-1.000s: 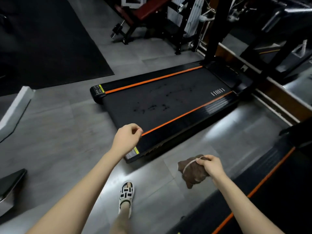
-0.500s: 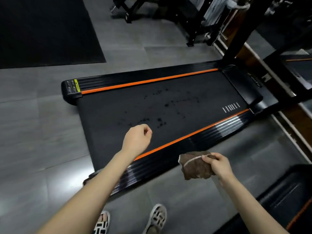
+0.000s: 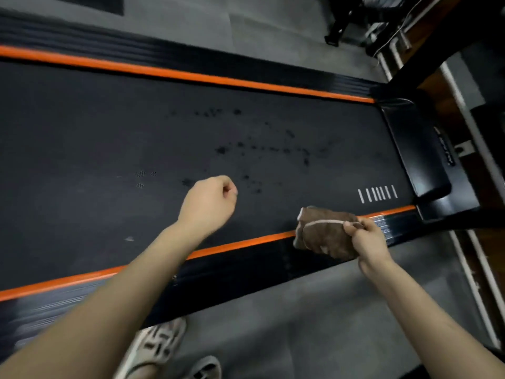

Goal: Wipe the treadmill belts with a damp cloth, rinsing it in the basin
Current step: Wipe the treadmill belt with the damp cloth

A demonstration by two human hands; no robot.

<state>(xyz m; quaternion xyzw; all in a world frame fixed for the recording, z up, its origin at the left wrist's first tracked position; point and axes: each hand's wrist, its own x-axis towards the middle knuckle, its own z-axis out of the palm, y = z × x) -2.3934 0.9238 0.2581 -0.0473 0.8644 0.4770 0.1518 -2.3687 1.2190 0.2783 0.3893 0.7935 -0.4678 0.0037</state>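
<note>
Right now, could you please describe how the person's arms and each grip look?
Both forearms are bare, with no sleeves in view. The left grip and right grip are bare hands: no gloves, watch, bracelet or rings show, though the picture is slightly blurred.

The place is a gym or fitness room. A low treadmill (image 3: 164,54) fills most of the view, with a wide black belt (image 3: 109,138) edged by orange stripes (image 3: 191,76), ribbed black side rails (image 3: 246,272) and a glossy motor cover (image 3: 415,149) at its head. It stands on a grey tiled floor (image 3: 314,324), with the foot of another black metal machine frame (image 3: 334,36) beyond it and the corner of a dark floor mat (image 3: 90,2) at the far edge.
</note>
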